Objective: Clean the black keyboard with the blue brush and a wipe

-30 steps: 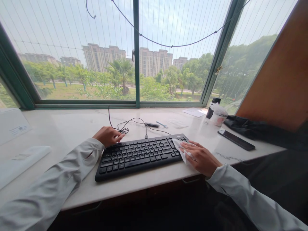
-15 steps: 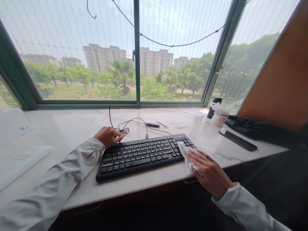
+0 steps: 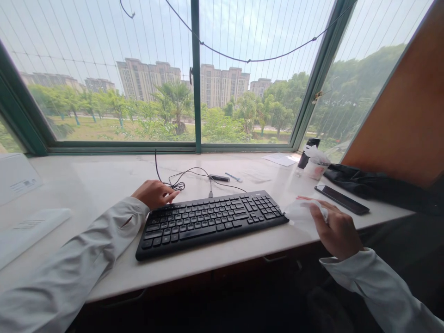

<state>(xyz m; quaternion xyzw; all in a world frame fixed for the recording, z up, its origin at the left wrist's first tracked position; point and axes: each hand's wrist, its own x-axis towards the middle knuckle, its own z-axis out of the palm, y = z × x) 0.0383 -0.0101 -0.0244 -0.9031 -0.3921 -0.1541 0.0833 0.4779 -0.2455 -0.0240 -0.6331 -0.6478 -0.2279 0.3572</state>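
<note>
A black keyboard [image 3: 208,222] lies slanted on the white stone sill [image 3: 100,185]. My left hand [image 3: 154,193] rests on the keyboard's far left corner, fingers curled against its edge, holding nothing else. To the right of the keyboard, my right hand [image 3: 335,226] holds a white wipe [image 3: 301,215] just above the sill. The wipe hangs off the keyboard, close to its right end.
A black cable [image 3: 183,178] coils behind the keyboard, beside a dark pen-like object [image 3: 219,177]. A phone [image 3: 342,200], a cup with tissue [image 3: 315,166] and a dark bottle [image 3: 306,155] stand at the right. White boxes [image 3: 29,226] lie at the left.
My right hand has carried the wipe off the keyboard's right keys, first toward its front corner, then right and away over the sill. My left hand has stayed put.
</note>
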